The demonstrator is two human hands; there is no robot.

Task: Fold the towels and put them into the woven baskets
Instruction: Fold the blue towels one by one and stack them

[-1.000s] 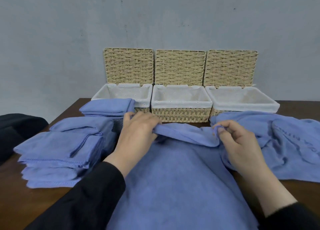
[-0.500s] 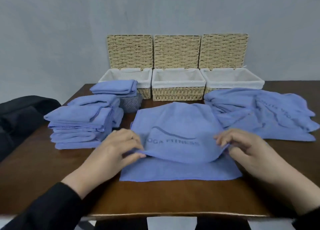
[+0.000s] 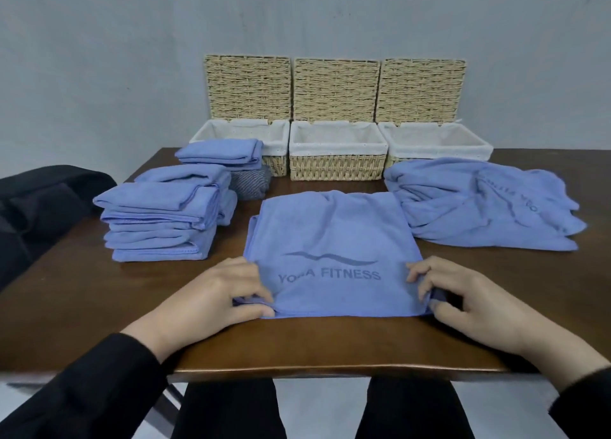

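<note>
A blue towel [image 3: 334, 237] printed "YOGA FITNESS" lies folded in half on the brown table [image 3: 330, 342], its doubled edge toward me. My left hand [image 3: 218, 303] pinches its near left corner and my right hand [image 3: 469, 306] pinches its near right corner. Three woven baskets with white liners stand open at the back: left [image 3: 274, 147], middle [image 3: 337, 167], right [image 3: 436, 147]. All three look empty. A stack of folded blue towels [image 3: 158, 220] sits at the left, with a smaller folded pile [image 3: 221, 154] behind it.
A loose heap of unfolded blue towels [image 3: 479, 207] lies at the right. A grey striped cloth [image 3: 249, 184] sits before the left basket. A dark garment [image 3: 43, 200] lies off the table's left side. The basket lids lean against the wall.
Both hands drew the towel's far edge toward me and laid it down on the near edge, folding it in half. My head pulled back, so more of the table shows.
</note>
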